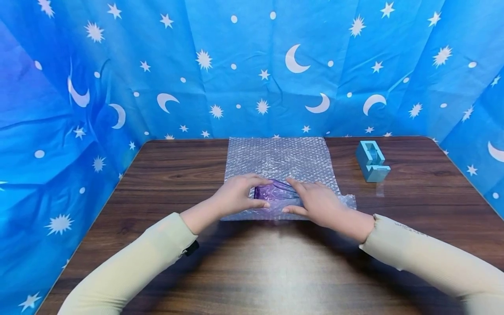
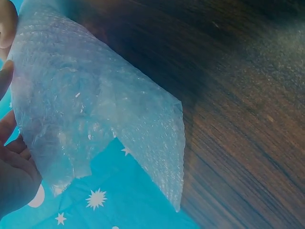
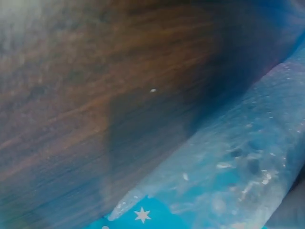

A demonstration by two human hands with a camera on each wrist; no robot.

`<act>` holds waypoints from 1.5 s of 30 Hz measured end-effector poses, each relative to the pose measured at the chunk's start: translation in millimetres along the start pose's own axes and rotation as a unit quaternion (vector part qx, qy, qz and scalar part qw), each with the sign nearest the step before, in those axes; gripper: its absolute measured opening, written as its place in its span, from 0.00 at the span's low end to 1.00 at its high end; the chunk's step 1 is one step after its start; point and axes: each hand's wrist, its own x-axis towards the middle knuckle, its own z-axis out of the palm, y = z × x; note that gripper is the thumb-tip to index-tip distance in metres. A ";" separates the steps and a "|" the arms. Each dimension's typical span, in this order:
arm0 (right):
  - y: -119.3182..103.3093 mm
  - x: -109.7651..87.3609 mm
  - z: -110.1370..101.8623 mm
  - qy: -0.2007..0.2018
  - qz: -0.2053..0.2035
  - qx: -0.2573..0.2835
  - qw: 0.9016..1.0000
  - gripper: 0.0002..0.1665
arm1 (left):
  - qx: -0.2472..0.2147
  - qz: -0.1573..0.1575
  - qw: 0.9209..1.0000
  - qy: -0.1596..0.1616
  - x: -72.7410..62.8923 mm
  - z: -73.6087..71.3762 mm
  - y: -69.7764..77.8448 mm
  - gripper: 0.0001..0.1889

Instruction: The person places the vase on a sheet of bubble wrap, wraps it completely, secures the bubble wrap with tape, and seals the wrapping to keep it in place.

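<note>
A see-through purple-and-blue glass vessel lies on its side on a sheet of bubble wrap; its exact kind cannot be told. My left hand grips its purple end, thumb in front and fingers behind. At the bluish end, my right hand holds the vessel and the wrap about it in the same way. The near part of the wrap is turned up against the vessel. In the left wrist view, fingers of the left hand touch the raised bubble wrap. The right wrist view shows blurred bubble wrap.
A light-blue tape dispenser stands on the right of the dark wooden table, with a clear strip of tape before it. A blue curtain with moons and stars hangs behind the table and along both sides.
</note>
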 end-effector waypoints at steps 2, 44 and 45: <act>2.6 1.4 1.6 0.004 -0.008 -0.001 1.000 0.59 | 0.001 0.005 1.000 0.000 0.8 0.0 0.6 0.31; 16.2 5.3 10.2 -0.016 -0.019 0.133 0.991 0.59 | 0.380 0.275 0.850 0.241 -17.2 68.4 -36.8 0.63; 15.7 5.6 10.2 -0.018 -0.019 0.137 0.990 0.56 | 0.384 0.282 0.844 0.244 -17.6 67.7 -38.0 0.62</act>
